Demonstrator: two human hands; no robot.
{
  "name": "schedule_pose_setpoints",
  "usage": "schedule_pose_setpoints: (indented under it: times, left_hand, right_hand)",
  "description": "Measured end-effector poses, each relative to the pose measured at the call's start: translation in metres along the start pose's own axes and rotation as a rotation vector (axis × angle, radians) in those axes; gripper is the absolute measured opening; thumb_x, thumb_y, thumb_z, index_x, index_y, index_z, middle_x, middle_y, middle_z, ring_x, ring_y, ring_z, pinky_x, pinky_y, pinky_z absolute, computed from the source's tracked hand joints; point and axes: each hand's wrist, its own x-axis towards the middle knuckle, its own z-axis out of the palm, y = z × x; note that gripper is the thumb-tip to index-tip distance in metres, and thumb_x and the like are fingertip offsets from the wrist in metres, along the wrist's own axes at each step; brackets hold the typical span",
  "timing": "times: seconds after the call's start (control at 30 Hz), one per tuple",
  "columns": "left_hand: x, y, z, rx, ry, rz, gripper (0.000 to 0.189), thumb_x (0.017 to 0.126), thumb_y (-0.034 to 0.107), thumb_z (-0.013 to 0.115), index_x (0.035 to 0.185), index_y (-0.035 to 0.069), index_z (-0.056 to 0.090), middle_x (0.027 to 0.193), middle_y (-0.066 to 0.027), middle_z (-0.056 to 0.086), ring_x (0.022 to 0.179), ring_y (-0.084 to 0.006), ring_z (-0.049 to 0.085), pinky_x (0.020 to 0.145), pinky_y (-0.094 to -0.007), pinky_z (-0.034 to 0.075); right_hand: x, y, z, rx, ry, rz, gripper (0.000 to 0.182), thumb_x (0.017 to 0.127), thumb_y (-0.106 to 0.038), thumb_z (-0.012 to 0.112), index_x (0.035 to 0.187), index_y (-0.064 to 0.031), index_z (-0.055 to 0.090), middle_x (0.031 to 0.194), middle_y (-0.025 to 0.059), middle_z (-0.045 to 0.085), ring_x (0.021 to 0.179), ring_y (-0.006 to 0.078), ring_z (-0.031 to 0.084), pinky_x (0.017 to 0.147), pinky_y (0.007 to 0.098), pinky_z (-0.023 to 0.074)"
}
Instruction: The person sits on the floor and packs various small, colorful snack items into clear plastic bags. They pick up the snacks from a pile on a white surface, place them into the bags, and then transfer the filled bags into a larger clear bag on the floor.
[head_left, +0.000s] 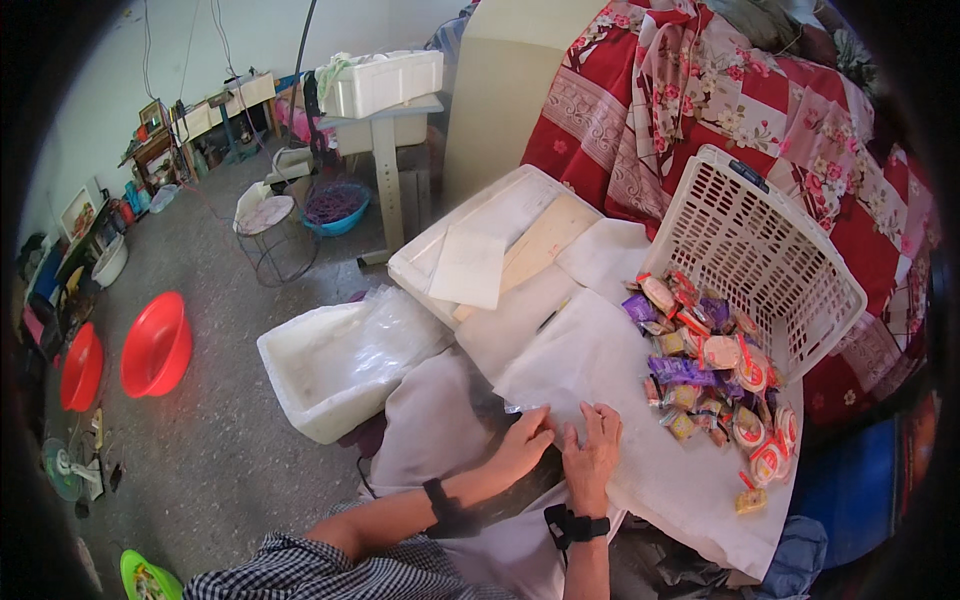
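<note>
My left hand (529, 439) is at the near edge of a white sheet (645, 465), its fingertips bent together on a thin piece of clear plastic (519, 409). Only the shiny edge of that plastic shows plainly. Close beside it, my right hand (592, 450) lies on the sheet with the fingers stretched forward and nothing visible held. To the right is a heap of small wrapped snacks (686, 371), with round, yellow and purple packets. They spill from a white plastic basket (757, 247) tipped on its side. One yellow packet (751, 501) lies apart, nearer to me.
A white foam box (315, 390) with clear plastic bags (397, 326) stands left of the work surface. A foam lid (420, 262) with card pieces lies beyond the sheet. Red basins (156, 345) and a small fan (71, 469) are on the floor. Floral fabric (705, 105) hangs behind the basket.
</note>
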Motion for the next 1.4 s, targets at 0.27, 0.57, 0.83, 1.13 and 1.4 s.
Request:
schedule_pose_setpoints:
  times: [0.27,0.57,0.83,1.13,1.4]
  left_hand:
    - [0.009,0.001,-0.009,-0.067,-0.051,-0.035,0.045,0.088,0.002,0.048,0.133,-0.003,0.047,0.069,-0.0057,0.056,0.061,-0.0134,0.054,0.059,-0.0282,0.046]
    - [0.012,0.003,-0.024,0.165,-0.164,0.021,0.046,0.088,0.004,0.047,0.134,-0.003,0.046,0.112,-0.0183,0.063,0.09,-0.0203,0.062,0.078,-0.0317,0.049]
    - [-0.002,0.024,-0.018,0.579,-0.034,0.226,0.036,0.083,0.006,0.06,0.118,0.005,0.056,0.087,-0.0174,0.06,0.078,-0.0306,0.062,0.067,-0.0406,0.047]
    - [0.051,0.032,-0.02,0.729,0.016,0.697,0.029,0.069,0.012,0.07,0.097,0.006,0.062,0.083,-0.0097,0.05,0.082,-0.0313,0.051,0.068,-0.0408,0.043]
    - [0.07,0.002,-0.024,0.682,0.014,0.601,0.012,0.073,0.01,0.067,0.082,0.005,0.061,0.083,-0.0111,0.053,0.081,-0.0323,0.053,0.068,-0.042,0.045]
  right_hand:
    - [0.016,0.011,0.012,-0.115,-0.081,-0.103,0.031,0.073,-0.008,0.069,0.104,-0.0064,0.066,0.111,0.0126,0.056,0.097,0.0338,0.054,0.083,0.0407,0.0458]
    - [0.019,0.023,0.024,0.004,0.092,-0.091,0.014,0.075,-0.002,0.065,0.088,-0.0037,0.062,0.092,0.0112,0.056,0.089,0.0318,0.053,0.078,0.042,0.0444]
    - [0.015,0.03,0.018,-0.101,0.095,-0.06,0.012,0.075,0.001,0.063,0.084,-0.0034,0.057,0.09,0.0125,0.053,0.087,0.0329,0.052,0.077,0.0428,0.0444]
    - [0.013,0.028,0.018,-0.092,0.051,-0.082,0.01,0.076,-0.002,0.063,0.084,-0.0039,0.057,0.092,0.0123,0.055,0.088,0.0326,0.054,0.075,0.0426,0.0463]
    - [0.012,0.028,0.018,-0.019,0.095,-0.041,0.015,0.072,0.004,0.065,0.083,-0.0033,0.057,0.092,0.0125,0.056,0.089,0.0329,0.055,0.076,0.0416,0.0469]
